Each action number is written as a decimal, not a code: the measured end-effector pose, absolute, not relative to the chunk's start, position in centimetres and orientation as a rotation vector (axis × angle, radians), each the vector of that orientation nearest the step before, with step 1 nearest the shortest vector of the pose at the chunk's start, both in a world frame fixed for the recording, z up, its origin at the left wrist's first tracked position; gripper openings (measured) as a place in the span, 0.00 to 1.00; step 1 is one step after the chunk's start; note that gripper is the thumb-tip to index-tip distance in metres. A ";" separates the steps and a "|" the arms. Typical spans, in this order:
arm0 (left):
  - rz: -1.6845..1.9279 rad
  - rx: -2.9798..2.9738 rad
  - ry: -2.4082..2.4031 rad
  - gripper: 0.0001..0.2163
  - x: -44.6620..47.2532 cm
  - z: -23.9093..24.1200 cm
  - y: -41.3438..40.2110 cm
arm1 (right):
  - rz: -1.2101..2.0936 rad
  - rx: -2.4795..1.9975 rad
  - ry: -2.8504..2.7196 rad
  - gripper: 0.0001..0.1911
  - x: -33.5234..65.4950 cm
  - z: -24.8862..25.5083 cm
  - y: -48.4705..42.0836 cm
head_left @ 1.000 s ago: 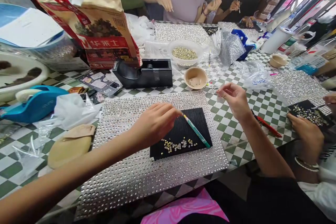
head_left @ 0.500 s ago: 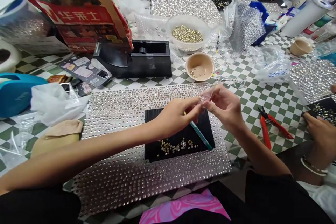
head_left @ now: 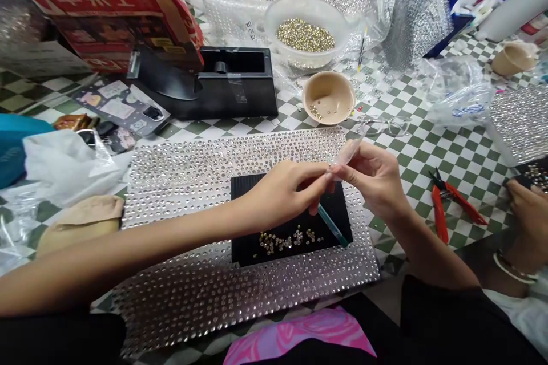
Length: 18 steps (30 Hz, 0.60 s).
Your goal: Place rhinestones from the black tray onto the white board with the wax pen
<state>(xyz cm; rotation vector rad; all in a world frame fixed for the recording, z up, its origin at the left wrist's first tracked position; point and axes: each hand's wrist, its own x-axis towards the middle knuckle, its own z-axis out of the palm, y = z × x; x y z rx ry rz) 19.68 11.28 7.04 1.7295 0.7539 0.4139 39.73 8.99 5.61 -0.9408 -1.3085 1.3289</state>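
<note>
Above the black ridged tray (head_left: pixel 248 248), my two hands meet with fingertips pinched together. My right hand (head_left: pixel 377 177) grips a small clear plastic piece (head_left: pixel 347 152), perhaps a little bag or film. The fingers of my left hand (head_left: pixel 295 182) close on its lower end. A teal pen-like stick (head_left: pixel 331 225) lies slanted on the tray under my left hand, its upper end hidden. Loose gold and clear rhinestones (head_left: pixel 282 240) are scattered across the tray. Beneath the tray spreads a sheet studded with rows of rhinestones (head_left: pixel 184 291).
Red-handled cutters (head_left: pixel 456 205) lie at the right, near another person's hand (head_left: pixel 528 222). Behind my hands stand a beige bowl (head_left: pixel 329 98) with a few stones, a white bowl (head_left: pixel 306 60) of gold stones, a black tape dispenser (head_left: pixel 240 85) and glasses (head_left: pixel 385 125).
The view has tipped down and shifted slightly. The clear plastic piece now stands up more plainly between my fingers; both hands keep their pinch.
</note>
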 end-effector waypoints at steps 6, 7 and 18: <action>0.377 1.739 0.731 0.15 20.2 6.8 11.1 | 1.112 -0.984 -1.294 0.16 39.7 5.6 8.7; 0.370 1.743 0.726 0.15 20.4 6.8 11.1 | 1.071 -0.995 -1.288 0.17 39.7 5.5 8.6; 0.393 1.877 0.908 0.17 16.6 6.9 11.9 | 0.869 -0.985 -1.399 0.06 42.9 4.8 10.3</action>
